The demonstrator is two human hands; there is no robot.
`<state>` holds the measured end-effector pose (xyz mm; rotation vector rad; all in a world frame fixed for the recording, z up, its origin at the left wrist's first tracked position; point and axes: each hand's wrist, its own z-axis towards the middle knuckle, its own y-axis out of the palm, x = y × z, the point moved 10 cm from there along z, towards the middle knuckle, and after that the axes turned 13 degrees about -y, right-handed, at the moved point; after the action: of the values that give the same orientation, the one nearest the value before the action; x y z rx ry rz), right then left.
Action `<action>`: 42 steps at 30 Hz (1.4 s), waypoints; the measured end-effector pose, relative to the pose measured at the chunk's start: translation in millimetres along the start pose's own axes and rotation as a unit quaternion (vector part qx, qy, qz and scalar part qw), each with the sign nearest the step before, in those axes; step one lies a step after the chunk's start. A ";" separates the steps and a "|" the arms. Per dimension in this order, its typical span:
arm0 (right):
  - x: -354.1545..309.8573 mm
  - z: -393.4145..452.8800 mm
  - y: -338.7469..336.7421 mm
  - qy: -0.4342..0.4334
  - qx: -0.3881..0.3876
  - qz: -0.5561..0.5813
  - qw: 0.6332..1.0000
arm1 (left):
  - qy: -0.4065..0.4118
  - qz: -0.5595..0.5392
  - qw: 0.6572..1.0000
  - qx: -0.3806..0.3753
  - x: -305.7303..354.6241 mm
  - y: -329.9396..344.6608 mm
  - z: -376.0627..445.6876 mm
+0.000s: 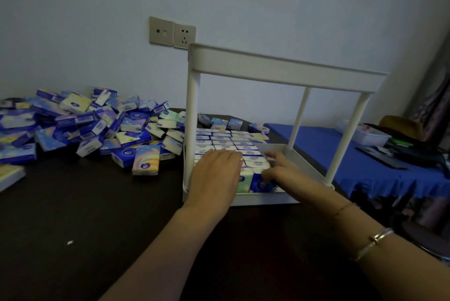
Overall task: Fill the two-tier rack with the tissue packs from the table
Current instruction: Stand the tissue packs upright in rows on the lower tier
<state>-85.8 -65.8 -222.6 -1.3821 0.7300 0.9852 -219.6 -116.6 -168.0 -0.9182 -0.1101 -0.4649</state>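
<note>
Loose heap: I see glossy blue tissue packs [80, 128] piled at nine o'clock of the rack on the dark table [85, 215].
Left hand [215, 174]: fingers straight, palm flat on the packed rows [224, 142] in the lower tier.
Right hand [276, 169]: fingers curled, pinching a blue pack [261, 185] standing at the front row.
Rack [287, 69]: white plastic, round posts; top tier's inside hidden from me.
</note>
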 end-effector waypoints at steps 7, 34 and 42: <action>-55.6 -43.5 -15.1 -0.178 0.087 -0.124 0.972 | -0.026 -0.123 0.988 0.089 -7.8 -38.6 -7.4; -188.2 37.3 345.8 -0.400 -0.099 -0.132 0.902 | -0.480 0.053 0.875 0.044 -437.2 -156.9 -92.9; -224.1 84.1 438.5 -0.397 -0.160 -0.080 0.900 | -0.503 -0.081 0.860 -0.018 -470.6 -136.5 -99.0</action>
<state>-584.9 -46.0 -214.1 -1.1322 -0.1655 1.4387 -710.4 -104.8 -262.2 -1.1182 -1.1471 -0.0928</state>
